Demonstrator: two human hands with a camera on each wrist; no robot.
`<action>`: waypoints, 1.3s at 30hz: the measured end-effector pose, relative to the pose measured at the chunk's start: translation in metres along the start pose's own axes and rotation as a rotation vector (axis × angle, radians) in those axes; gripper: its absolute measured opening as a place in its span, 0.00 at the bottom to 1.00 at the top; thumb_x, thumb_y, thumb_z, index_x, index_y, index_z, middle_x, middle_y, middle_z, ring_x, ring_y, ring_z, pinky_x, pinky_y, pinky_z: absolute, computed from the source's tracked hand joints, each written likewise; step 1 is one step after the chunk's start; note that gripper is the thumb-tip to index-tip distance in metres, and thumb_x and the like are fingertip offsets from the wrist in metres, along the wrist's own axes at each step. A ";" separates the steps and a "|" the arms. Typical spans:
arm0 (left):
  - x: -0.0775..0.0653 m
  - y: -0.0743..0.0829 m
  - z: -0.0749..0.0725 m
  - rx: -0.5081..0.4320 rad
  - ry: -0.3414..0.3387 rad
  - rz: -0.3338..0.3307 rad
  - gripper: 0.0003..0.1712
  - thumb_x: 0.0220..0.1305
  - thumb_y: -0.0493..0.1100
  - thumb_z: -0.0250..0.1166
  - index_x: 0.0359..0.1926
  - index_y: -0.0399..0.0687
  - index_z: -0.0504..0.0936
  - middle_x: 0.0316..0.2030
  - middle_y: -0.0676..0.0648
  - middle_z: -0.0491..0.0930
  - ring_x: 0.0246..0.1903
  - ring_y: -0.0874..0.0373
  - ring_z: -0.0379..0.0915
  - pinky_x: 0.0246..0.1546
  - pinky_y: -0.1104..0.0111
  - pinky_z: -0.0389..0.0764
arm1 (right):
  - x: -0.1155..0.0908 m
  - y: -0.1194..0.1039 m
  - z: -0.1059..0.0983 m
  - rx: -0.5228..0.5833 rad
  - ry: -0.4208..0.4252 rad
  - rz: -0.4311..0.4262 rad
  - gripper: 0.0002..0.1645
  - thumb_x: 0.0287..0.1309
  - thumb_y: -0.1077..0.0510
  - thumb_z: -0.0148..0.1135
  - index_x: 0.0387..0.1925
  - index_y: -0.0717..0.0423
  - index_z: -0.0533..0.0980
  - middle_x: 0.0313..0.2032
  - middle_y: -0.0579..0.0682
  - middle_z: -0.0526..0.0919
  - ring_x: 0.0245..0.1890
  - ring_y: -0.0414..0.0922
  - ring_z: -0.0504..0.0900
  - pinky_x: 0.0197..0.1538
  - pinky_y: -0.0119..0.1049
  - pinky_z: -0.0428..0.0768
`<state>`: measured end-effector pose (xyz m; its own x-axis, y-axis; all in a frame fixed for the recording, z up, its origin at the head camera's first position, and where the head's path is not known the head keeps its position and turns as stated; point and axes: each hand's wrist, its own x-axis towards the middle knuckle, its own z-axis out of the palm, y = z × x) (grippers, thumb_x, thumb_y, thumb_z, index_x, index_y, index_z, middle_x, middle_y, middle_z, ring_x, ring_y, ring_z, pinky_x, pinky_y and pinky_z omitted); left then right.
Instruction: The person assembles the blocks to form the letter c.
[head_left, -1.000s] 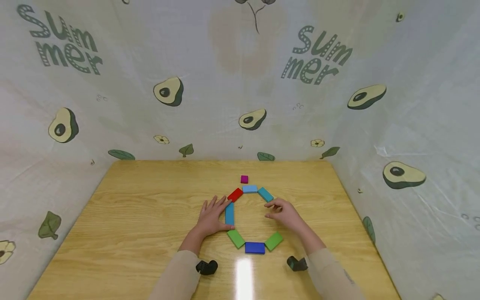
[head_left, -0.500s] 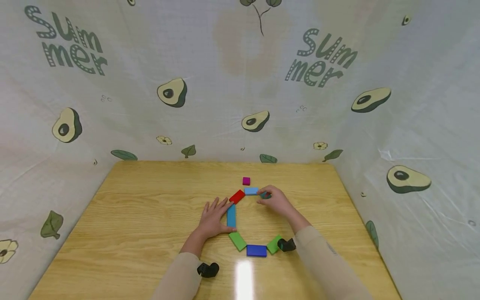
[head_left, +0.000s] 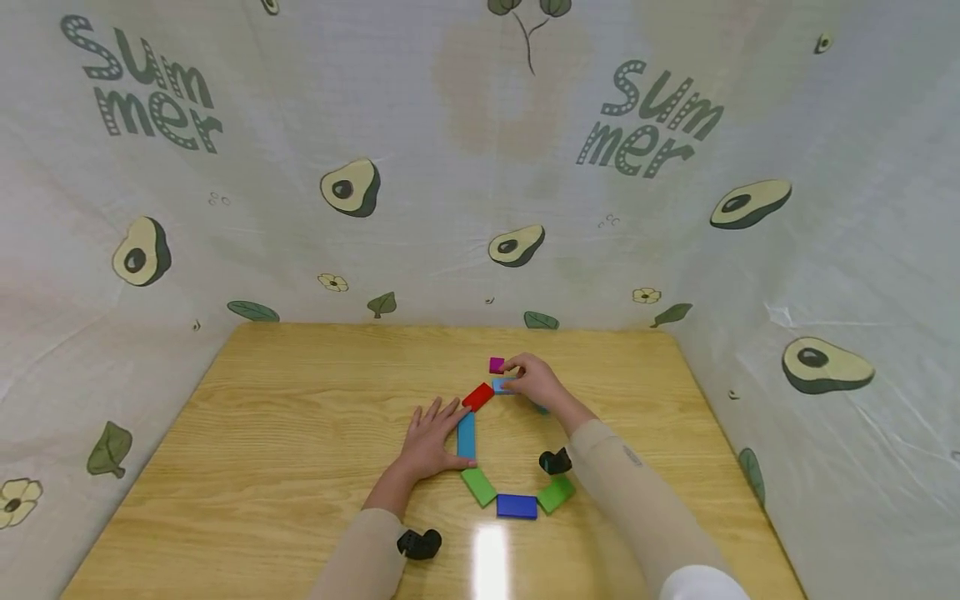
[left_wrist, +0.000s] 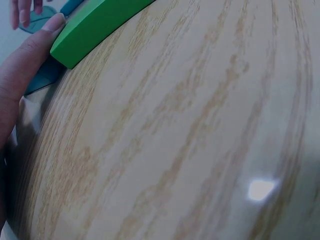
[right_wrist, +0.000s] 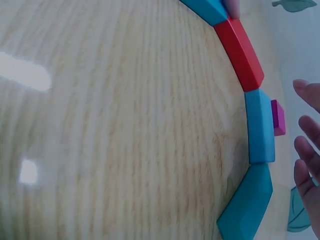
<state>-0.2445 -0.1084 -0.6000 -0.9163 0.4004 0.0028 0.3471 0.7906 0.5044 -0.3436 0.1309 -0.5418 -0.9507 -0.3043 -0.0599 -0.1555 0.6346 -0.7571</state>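
Observation:
My left hand (head_left: pixel 431 446) rests with spread fingers along the long blue block (head_left: pixel 467 437), its index fingertip near the top end and its thumb at the bottom end. My right hand (head_left: pixel 536 382) hovers over the light blue block (head_left: pixel 498 387), thumb and fingers parted and holding nothing, fingertips close to the magenta cube (head_left: pixel 497 365). In the right wrist view those fingers (right_wrist: pixel 311 150) are apart from the cube. The red block (right_wrist: pixel 240 52) meets the light blue one, and the teal block (right_wrist: pixel 247 205) adjoins its other end; in the head view my right hand partly hides the teal block.
Nearer me lie a left green block (head_left: pixel 478 487), a dark blue block (head_left: pixel 517 507) and a right green block (head_left: pixel 556 494), their corners meeting in a curve. A printed cloth (head_left: pixel 442 192) walls the wooden table (head_left: pixel 300 417) at the back and sides.
My right hand has moved from the teal block leftward and away from me, over the light blue block toward the magenta cube. My left hand stays by the long blue block. The head view has shifted slightly.

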 end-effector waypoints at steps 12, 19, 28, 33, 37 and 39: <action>-0.001 0.007 0.001 -0.005 -0.009 0.003 0.58 0.46 0.74 0.68 0.75 0.58 0.59 0.74 0.47 0.52 0.74 0.41 0.36 0.67 0.42 0.34 | 0.026 0.000 0.005 -0.043 0.022 0.031 0.18 0.55 0.62 0.71 0.48 0.61 0.82 0.48 0.55 0.77 0.41 0.50 0.72 0.44 0.41 0.76; -0.006 0.008 0.006 0.009 -0.010 0.000 0.58 0.46 0.75 0.68 0.75 0.60 0.59 0.74 0.48 0.52 0.74 0.42 0.36 0.67 0.41 0.35 | 0.036 0.006 0.013 -0.066 0.002 0.029 0.20 0.53 0.63 0.72 0.49 0.61 0.82 0.49 0.56 0.77 0.45 0.51 0.74 0.51 0.47 0.75; -0.010 0.009 0.005 0.005 -0.008 -0.004 0.58 0.46 0.75 0.68 0.75 0.59 0.59 0.74 0.48 0.52 0.73 0.41 0.37 0.67 0.41 0.35 | 0.046 0.012 0.022 -0.143 -0.029 0.017 0.21 0.52 0.64 0.73 0.50 0.60 0.82 0.46 0.55 0.78 0.45 0.50 0.74 0.52 0.46 0.74; -0.009 0.009 0.002 -0.003 0.003 -0.006 0.58 0.46 0.74 0.69 0.75 0.58 0.60 0.74 0.48 0.53 0.73 0.41 0.37 0.67 0.41 0.35 | 0.048 0.011 0.022 -0.123 -0.031 0.022 0.21 0.54 0.65 0.71 0.51 0.59 0.82 0.47 0.55 0.78 0.44 0.50 0.75 0.50 0.45 0.76; -0.008 0.007 -0.001 0.001 0.013 0.001 0.58 0.46 0.73 0.69 0.74 0.57 0.60 0.74 0.47 0.53 0.73 0.41 0.38 0.66 0.41 0.36 | 0.049 0.008 0.021 -0.120 -0.030 0.018 0.20 0.55 0.65 0.70 0.51 0.59 0.81 0.48 0.56 0.78 0.45 0.50 0.75 0.51 0.44 0.76; -0.007 0.005 -0.002 0.000 0.022 0.009 0.58 0.46 0.73 0.69 0.74 0.56 0.61 0.74 0.46 0.54 0.73 0.40 0.38 0.66 0.40 0.36 | 0.050 0.006 0.021 -0.124 -0.028 0.015 0.20 0.55 0.64 0.70 0.52 0.59 0.81 0.47 0.56 0.79 0.45 0.50 0.75 0.51 0.44 0.76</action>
<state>-0.2362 -0.1080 -0.5957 -0.9174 0.3970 0.0260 0.3550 0.7872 0.5042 -0.3863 0.1049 -0.5632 -0.9456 -0.3126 -0.0902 -0.1746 0.7215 -0.6701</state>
